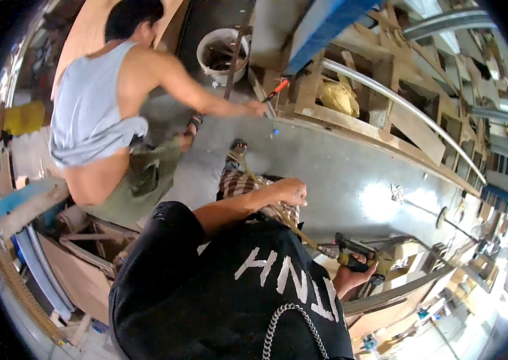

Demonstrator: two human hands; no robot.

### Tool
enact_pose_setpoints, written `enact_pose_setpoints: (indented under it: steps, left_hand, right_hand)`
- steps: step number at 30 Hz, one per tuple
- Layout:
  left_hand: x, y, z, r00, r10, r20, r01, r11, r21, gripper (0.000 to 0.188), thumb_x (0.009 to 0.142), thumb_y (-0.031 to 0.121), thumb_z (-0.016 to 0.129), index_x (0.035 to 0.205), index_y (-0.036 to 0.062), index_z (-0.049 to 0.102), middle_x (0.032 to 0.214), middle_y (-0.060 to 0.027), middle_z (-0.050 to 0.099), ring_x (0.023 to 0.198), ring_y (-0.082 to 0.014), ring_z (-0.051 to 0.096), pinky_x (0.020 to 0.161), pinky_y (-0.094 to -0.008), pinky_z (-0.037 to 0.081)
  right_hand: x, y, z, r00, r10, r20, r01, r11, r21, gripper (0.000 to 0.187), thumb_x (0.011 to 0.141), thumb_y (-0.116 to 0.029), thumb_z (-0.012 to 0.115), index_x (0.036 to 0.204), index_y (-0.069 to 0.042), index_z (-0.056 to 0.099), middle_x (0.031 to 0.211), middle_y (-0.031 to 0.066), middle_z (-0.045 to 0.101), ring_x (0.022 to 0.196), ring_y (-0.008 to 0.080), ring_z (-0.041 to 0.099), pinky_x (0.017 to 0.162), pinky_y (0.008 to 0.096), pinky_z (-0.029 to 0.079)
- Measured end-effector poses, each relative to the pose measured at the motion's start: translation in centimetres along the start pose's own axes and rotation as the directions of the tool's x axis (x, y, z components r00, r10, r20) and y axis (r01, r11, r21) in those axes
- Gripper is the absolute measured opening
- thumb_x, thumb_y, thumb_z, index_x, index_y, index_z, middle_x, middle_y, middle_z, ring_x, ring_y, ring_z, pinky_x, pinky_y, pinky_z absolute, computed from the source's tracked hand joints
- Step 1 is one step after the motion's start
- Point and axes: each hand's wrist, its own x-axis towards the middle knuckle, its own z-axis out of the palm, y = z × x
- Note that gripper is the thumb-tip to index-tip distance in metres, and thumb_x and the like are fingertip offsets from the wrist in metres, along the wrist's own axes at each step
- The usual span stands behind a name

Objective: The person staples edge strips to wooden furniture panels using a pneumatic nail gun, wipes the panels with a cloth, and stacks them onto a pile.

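Note:
My right hand (355, 277) grips a nail gun (359, 258) with a black and yellow body, at the right side of my body. A yellowish air hose (293, 228) joins the nail gun's end and runs up past my lap toward my foot. My left hand (293, 191) is closed in front of me, above my checked trousers (239, 183). What its fingers hold, if anything, is hidden.
Ahead to the left, a co-worker (95, 90) reaches right with an orange-and-black tool (277, 90). A white bucket (223, 57) stands beyond. Wooden frames (380, 102) with a metal tube (410, 111) fill the far right. Wooden panels (398, 300) lie near my right hand.

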Motion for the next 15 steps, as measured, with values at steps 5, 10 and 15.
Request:
enact_pose_setpoints:
  steps: [5, 10, 15]
  left_hand:
    - [4.5, 4.9, 1.4, 0.963, -0.098, 0.252, 0.092, 0.995, 0.036, 0.036, 0.085, 0.04, 0.066, 0.081, 0.0044, 0.067, 0.071, -0.0125, 0.065, 0.061, -0.0276, 0.06, 0.058, -0.0418, 0.046]
    - [14.1, 11.2, 9.7, 0.86, 0.239, 0.45, -0.265, 0.964, -0.004, 0.052, 0.087, 0.052, 0.059, 0.119, 0.0113, 0.062, 0.083, -0.0093, 0.068, 0.074, -0.023, 0.063, 0.065, -0.0363, 0.049]
    - [21.3, 25.2, 15.6, 0.525, 0.157, 0.837, -0.251, 0.968, -0.024, 0.051, 0.097, 0.044, 0.047, 0.139, 0.0163, 0.044, 0.076, -0.0121, 0.061, 0.072, -0.0205, 0.06, 0.066, -0.0336, 0.048]
  right_hand:
    - [3.0, -2.0, -4.7, 0.987, -0.051, -0.15, 0.057, 0.998, 0.04, 0.024, 0.091, -0.033, 0.058, 0.093, -0.009, 0.058, 0.068, 0.0003, 0.049, 0.063, 0.0141, 0.049, 0.063, 0.0287, 0.045]
    - [7.8, -6.3, -9.0, 0.995, -0.096, 0.032, 0.075, 0.916, 0.394, 0.027, 0.092, -0.031, 0.058, 0.098, -0.005, 0.056, 0.069, 0.0009, 0.049, 0.064, 0.0134, 0.051, 0.063, 0.0281, 0.045]
    - [9.9, -11.6, -9.8, 0.955, -0.23, -0.189, 0.297, 0.792, 0.534, 0.021, 0.091, -0.028, 0.06, 0.102, -0.011, 0.058, 0.066, -0.0025, 0.046, 0.061, 0.0095, 0.047, 0.062, 0.0256, 0.043]
